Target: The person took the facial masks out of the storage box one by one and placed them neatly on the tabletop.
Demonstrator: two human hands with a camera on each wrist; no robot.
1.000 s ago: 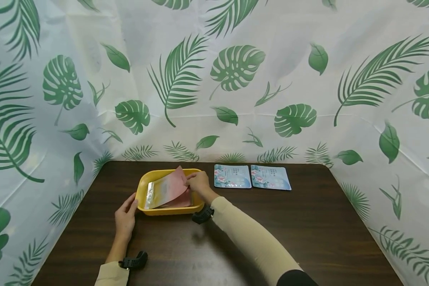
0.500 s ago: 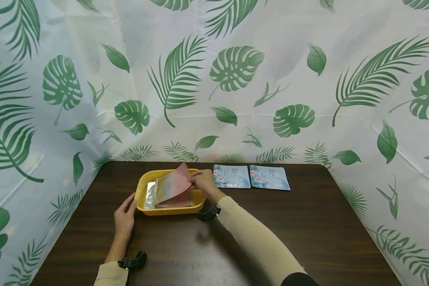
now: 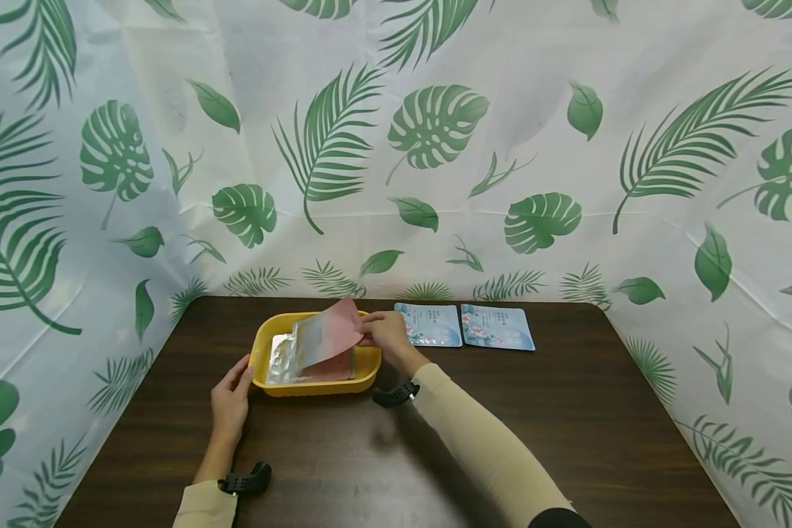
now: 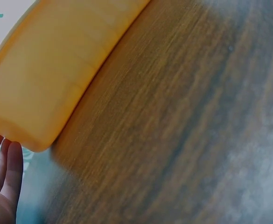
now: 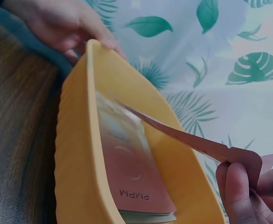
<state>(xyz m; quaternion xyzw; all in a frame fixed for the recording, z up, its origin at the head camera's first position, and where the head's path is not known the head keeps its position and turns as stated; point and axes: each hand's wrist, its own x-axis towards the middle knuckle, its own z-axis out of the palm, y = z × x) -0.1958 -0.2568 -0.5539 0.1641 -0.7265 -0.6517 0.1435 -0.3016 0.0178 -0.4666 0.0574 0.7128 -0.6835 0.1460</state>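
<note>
A yellow plastic basket (image 3: 313,389) sits toward the back left of the table. My left hand (image 3: 229,402) holds its left end, thumb and fingers around the near corner; in the left wrist view its fingertips meet the outer wall. With my right hand (image 3: 388,336) I pinch a pink face mask packet (image 3: 330,331) by its right edge, tilted up over the basket, its lower left end still low inside. In the right wrist view the packet appears nearly edge-on. Beneath lies another pink packet (image 5: 131,172) marked PMPM, with a silvery end (image 3: 279,359) showing at the left.
Two light blue floral packets (image 3: 429,325) lie side by side at the table's back edge, right of the basket, close behind my right hand. The dark wood table (image 3: 501,411) ends against a white leaf-print curtain (image 3: 462,220) at the back and sides.
My right hand has moved right and slightly toward the front, drawing the pink packet right and lifting its edge; more of the silvery end shows. The left hand and basket stay put.
</note>
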